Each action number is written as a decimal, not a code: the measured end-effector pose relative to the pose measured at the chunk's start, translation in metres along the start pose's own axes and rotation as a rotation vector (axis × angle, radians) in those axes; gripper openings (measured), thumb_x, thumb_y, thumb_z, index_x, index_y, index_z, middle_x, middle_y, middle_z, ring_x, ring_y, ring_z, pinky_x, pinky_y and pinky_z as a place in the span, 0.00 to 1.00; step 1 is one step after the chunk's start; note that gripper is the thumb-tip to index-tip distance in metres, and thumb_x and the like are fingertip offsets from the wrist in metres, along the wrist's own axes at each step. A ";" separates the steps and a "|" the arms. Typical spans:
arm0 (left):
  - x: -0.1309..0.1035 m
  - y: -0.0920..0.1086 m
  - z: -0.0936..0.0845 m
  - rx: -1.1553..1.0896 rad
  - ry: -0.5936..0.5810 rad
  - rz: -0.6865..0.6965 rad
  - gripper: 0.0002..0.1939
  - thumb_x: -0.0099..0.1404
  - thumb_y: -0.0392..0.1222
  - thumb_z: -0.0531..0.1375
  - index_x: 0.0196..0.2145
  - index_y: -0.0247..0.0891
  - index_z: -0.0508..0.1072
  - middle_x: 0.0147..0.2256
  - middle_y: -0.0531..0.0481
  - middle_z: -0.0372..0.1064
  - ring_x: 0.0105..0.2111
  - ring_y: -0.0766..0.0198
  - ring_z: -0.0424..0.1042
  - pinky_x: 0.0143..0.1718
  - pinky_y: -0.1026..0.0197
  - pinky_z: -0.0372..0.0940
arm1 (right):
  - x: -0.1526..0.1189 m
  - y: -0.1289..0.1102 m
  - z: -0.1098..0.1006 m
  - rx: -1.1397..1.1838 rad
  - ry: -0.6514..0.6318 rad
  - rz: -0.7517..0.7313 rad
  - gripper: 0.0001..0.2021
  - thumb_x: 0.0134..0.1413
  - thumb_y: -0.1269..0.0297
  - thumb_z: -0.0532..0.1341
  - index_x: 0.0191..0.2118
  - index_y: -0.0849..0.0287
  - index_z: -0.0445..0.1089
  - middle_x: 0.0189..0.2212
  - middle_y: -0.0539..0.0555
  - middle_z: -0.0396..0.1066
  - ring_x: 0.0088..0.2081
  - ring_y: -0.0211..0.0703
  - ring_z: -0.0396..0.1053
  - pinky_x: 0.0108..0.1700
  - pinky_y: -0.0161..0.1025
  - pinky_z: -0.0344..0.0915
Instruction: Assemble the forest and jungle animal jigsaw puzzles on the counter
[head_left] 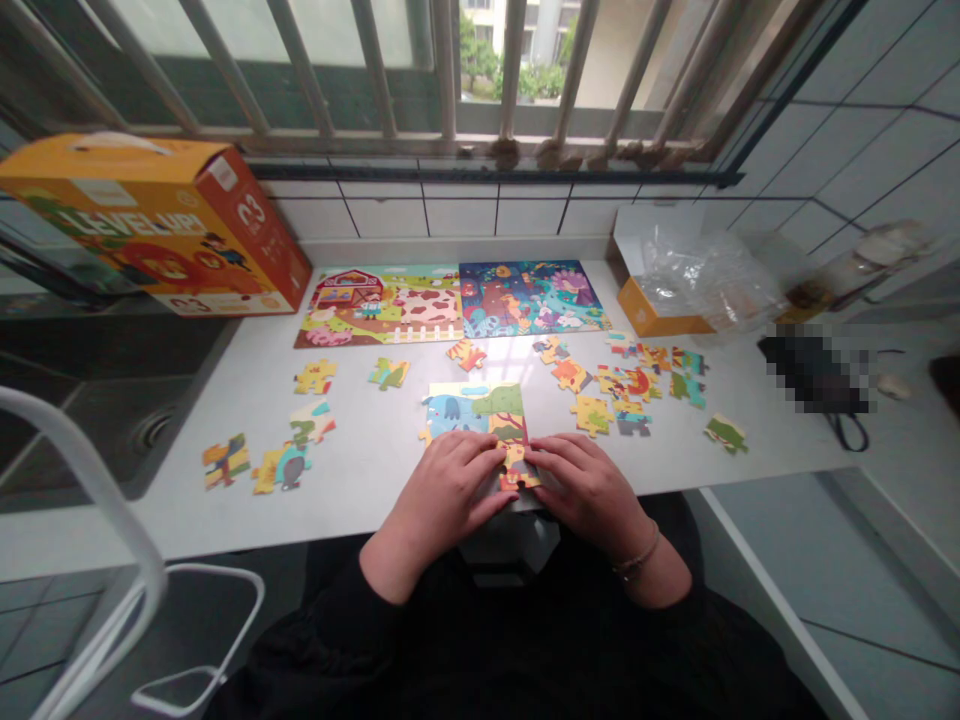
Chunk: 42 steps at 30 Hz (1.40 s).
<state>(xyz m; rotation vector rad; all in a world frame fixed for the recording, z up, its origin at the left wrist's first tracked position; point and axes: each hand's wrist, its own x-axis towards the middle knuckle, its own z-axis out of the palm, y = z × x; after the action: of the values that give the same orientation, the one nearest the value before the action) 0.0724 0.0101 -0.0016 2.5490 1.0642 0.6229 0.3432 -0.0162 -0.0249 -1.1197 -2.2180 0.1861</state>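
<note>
A partly joined jigsaw puzzle, with blue elephant shapes, green ground and a tree, lies near the front edge of the counter. At its lower right is a yellow and orange puzzle piece with a dark notch along its near edge. My left hand grips this piece from the left, its fingers over the puzzle and its thumb low at the near side. From the right, my right hand closes its fingers and thumb on the piece's other edge. Both palms partly hide the puzzle's lower part.
Loose pieces lie to the right and left. Behind are a farm puzzle and a dark blue animal puzzle. An orange box stands at left, an open box with plastic at right. A sink adjoins the counter.
</note>
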 end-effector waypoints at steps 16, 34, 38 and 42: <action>0.002 0.002 -0.001 0.014 -0.023 -0.010 0.22 0.74 0.55 0.69 0.60 0.45 0.76 0.61 0.39 0.76 0.60 0.43 0.75 0.62 0.39 0.68 | 0.001 -0.003 -0.001 -0.048 -0.058 0.017 0.18 0.70 0.54 0.71 0.60 0.52 0.76 0.59 0.61 0.79 0.56 0.59 0.75 0.59 0.60 0.75; 0.002 -0.002 0.004 0.033 0.031 0.019 0.20 0.75 0.51 0.69 0.59 0.42 0.77 0.59 0.38 0.77 0.58 0.43 0.76 0.61 0.38 0.71 | -0.003 -0.004 0.000 -0.011 0.034 0.026 0.10 0.72 0.57 0.69 0.52 0.53 0.75 0.51 0.60 0.78 0.50 0.55 0.75 0.51 0.54 0.74; 0.001 -0.002 0.004 0.027 0.038 0.018 0.20 0.74 0.50 0.70 0.59 0.42 0.77 0.59 0.38 0.78 0.59 0.43 0.76 0.61 0.38 0.71 | -0.002 -0.005 -0.001 0.013 0.063 0.028 0.06 0.73 0.59 0.68 0.49 0.53 0.74 0.47 0.58 0.79 0.46 0.53 0.75 0.50 0.53 0.74; 0.003 -0.003 0.006 0.025 0.046 0.018 0.19 0.74 0.49 0.70 0.58 0.42 0.78 0.59 0.38 0.78 0.59 0.43 0.77 0.62 0.37 0.71 | -0.003 -0.005 -0.003 0.066 0.168 0.088 0.04 0.75 0.59 0.66 0.47 0.52 0.74 0.44 0.58 0.78 0.46 0.53 0.75 0.49 0.52 0.74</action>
<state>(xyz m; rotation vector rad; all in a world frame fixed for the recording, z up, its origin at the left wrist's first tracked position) 0.0749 0.0135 -0.0072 2.5801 1.0718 0.6804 0.3424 -0.0220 -0.0220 -1.1544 -2.0033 0.1940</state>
